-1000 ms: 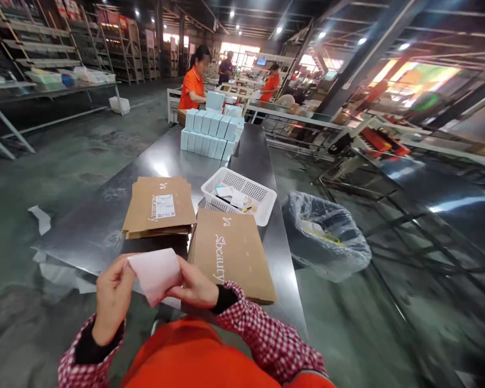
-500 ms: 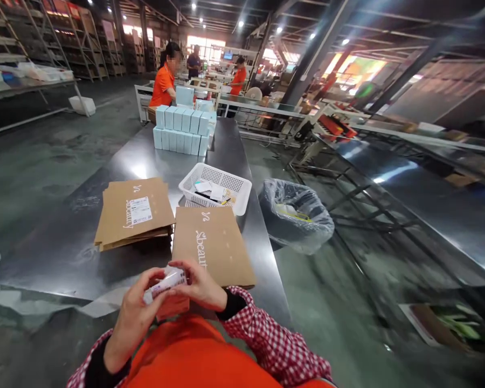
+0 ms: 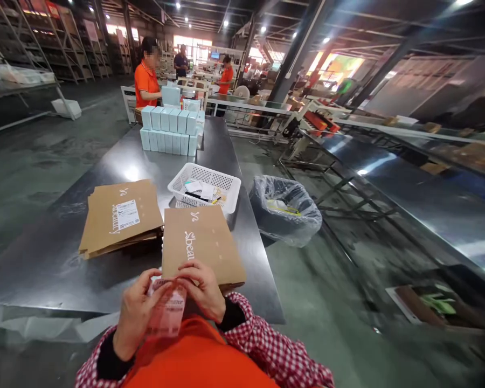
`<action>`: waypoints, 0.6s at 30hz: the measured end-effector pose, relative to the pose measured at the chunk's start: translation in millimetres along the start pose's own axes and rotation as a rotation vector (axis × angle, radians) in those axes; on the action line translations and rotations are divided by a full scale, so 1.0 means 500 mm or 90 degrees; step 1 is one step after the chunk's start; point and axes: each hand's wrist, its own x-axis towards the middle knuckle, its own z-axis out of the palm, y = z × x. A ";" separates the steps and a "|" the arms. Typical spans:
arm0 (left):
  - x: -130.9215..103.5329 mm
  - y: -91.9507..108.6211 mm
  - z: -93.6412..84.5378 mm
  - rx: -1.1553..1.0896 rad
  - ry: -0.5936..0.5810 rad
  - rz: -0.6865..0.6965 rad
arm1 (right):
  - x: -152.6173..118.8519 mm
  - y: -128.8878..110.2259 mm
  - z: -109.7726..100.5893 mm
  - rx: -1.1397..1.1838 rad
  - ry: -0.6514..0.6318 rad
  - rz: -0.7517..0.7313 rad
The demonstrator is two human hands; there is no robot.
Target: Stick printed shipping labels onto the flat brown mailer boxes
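Note:
A thin translucent sheet with printed labels (image 3: 168, 312) hangs between my hands, low in the head view. My left hand (image 3: 135, 310) pinches its upper left edge. The fingers of my right hand (image 3: 202, 288) are closed on its upper right edge. Just beyond lies a flat brown cardboard mailer (image 3: 206, 237) with white lettering. Left of it is a stack of similar mailers (image 3: 101, 221), the top one bearing a white shipping label (image 3: 127, 214).
A white perforated basket (image 3: 234, 194) with papers and a pen stands behind the mailers. Light blue boxes (image 3: 170, 121) are stacked farther back on the metal table (image 3: 262, 275). Right of it stands a plastic-lined bin (image 3: 283, 226). A person in orange (image 3: 145, 81) is at the far end.
The white, crumpled-looking item between my hands now shows as a sheet spread out and hanging down. The whole view has shifted, with the table appearing slightly farther left.

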 end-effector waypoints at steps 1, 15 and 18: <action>-0.001 -0.005 0.002 -0.008 -0.029 0.008 | 0.002 0.008 -0.010 0.010 0.025 0.015; -0.024 -0.087 0.055 0.037 -0.289 0.198 | 0.167 0.187 -0.207 -0.237 -0.188 0.228; -0.026 -0.094 0.070 0.034 -0.307 0.171 | 0.169 0.195 -0.186 -0.335 -0.212 0.186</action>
